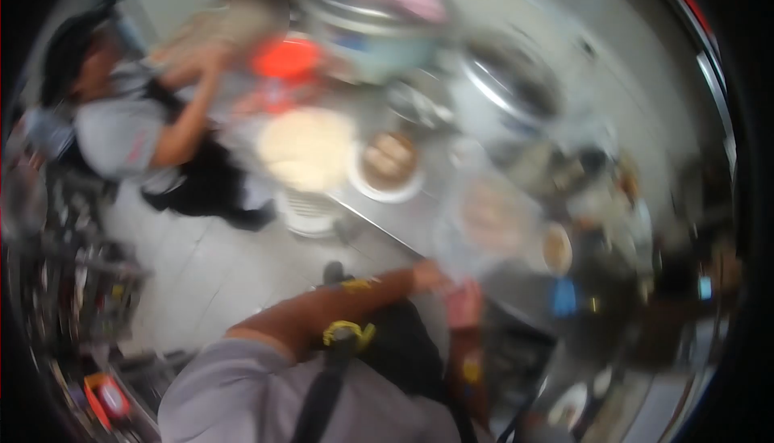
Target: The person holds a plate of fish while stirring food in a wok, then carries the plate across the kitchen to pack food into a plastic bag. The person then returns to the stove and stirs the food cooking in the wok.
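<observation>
Motion blur softens the whole head view. My left hand [433, 277] reaches to the front edge of the metal counter [387, 221], close beside my right hand [464, 304]. The fingers of both hands are smeared, and I cannot make out whether anything is between them. Just beyond them lies a clear plastic bag [488, 217] with something pinkish inside. Farther left stands a white bowl [387, 195] holding brown food with pale pieces on top. Next to it is a large round of pale cream food [306, 149].
A co-worker [125, 133] stands at the left near a red container [286, 60]. Large lidded pots [363, 40] line the back of the counter. A small bowl [556, 249] and a blue object [564, 296] are at the right. Cluttered shelves [72, 290] stand at the far left.
</observation>
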